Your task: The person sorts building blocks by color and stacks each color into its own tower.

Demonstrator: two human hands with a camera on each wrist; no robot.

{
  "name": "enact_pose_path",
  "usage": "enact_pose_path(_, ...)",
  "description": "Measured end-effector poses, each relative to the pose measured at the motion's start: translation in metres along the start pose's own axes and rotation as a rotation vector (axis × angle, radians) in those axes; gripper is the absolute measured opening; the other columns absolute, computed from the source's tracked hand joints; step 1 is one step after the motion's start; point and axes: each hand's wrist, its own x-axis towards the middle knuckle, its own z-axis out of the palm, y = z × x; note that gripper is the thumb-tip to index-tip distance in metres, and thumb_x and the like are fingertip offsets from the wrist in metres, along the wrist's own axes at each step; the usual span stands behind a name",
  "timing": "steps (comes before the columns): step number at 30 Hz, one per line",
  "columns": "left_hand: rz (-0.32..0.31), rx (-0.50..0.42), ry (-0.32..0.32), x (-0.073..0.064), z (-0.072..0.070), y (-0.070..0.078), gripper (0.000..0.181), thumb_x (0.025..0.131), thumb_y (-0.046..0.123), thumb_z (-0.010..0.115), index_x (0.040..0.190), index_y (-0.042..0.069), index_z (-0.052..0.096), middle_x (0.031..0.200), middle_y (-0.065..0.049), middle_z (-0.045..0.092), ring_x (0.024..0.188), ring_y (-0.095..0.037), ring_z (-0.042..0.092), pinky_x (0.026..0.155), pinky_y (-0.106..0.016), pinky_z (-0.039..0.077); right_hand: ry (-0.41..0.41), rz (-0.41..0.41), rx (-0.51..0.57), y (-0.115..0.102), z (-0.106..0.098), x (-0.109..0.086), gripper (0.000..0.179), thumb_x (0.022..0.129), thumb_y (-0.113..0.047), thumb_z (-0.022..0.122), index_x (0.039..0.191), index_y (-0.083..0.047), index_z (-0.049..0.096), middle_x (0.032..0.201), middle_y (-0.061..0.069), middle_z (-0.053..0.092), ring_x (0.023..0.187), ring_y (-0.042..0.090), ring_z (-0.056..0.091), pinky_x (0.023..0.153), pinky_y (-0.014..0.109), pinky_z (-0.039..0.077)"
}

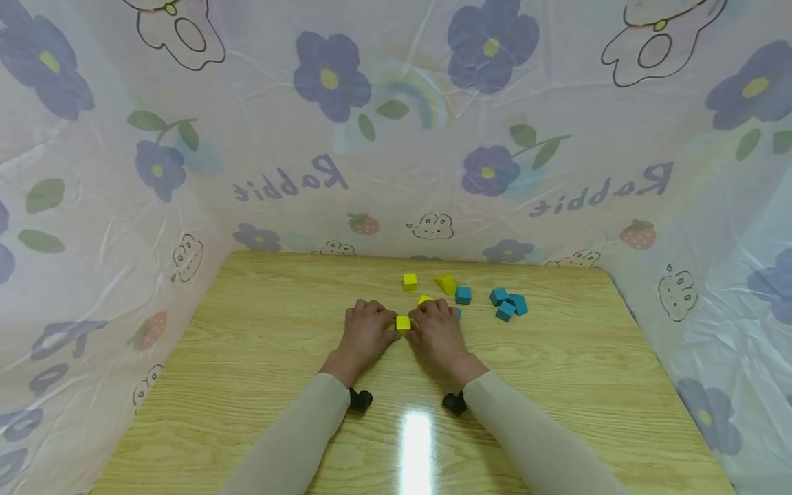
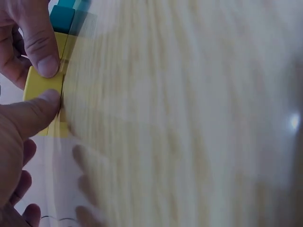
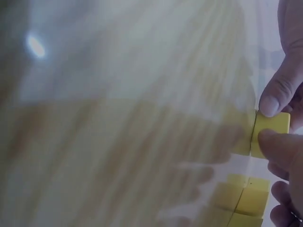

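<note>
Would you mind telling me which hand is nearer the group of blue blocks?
Right. The right hand lies just left of the blue blocks; the left hand sits beyond it, farther left.

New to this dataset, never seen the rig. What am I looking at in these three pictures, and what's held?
No machine here: a person works with two bare hands. The wide picture comes from a camera on the head, looking down at a wooden table with a flowered plastic sheet around it. The other two come from cameras on the wrists, very close and blurred.

The left hand and right hand meet on one yellow cube; each has it in a thumb-side grip. Beyond the hands lie more yellow blocks and several blue blocks. The small black things below the sleeves are probably the wrist cameras.
</note>
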Motion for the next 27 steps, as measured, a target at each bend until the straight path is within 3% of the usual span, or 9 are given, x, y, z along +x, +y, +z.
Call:
enact_pose_path(8,0.057,0.043,0.022,-0.020,-0.013,-0.003,0.037,0.096,0.039,0.078,0.125,0.018,0.075,0.121,0.000,0.068,0.115,-0.025,0.053,0.103,-0.052,0.039,0.015,-0.027,0.105,-0.016,-0.007,-0.010,0.032,0.093,-0.028,0.081,0.118,-0.013,0.070,0.116,0.009,0.063,0.109,0.034,0.053,0.091,0.053,0.042)
enact_pose_path(15,0.083,0.070,0.011,-0.052,-0.028,-0.005,0.034,0.094,0.037,0.078,0.119,0.015,0.074,0.117,0.000,0.067,0.114,-0.025,0.052,0.102,-0.051,0.037,-0.004,-0.109,0.068,-0.041,-0.011,-0.021,0.031,0.092,-0.032,0.076,0.116,-0.014,0.067,0.119,0.008,0.061,0.111,0.032,0.052,0.093,0.052,0.042)
enact_pose_path(21,0.087,0.051,0.026,-0.071,-0.027,-0.012,0.032,0.092,0.037,0.081,0.114,0.015,0.075,0.112,0.000,0.067,0.109,-0.026,0.053,0.097,-0.051,0.037,-0.065,-0.103,0.057,-0.056,-0.009,-0.027,0.030,0.095,-0.035,0.075,0.117,-0.017,0.068,0.122,0.007,0.060,0.113,0.029,0.050,0.093,0.048,0.041)
enact_pose_path(27,0.103,0.049,0.014,-0.077,-0.020,-0.019,0.033,0.093,0.037,0.080,0.116,0.015,0.075,0.112,0.000,0.066,0.106,-0.025,0.052,0.095,-0.051,0.038,-0.084,-0.105,0.009,-0.061,-0.006,-0.030,0.029,0.095,-0.037,0.075,0.115,-0.018,0.069,0.119,0.006,0.062,0.109,0.028,0.051,0.090,0.046,0.041)
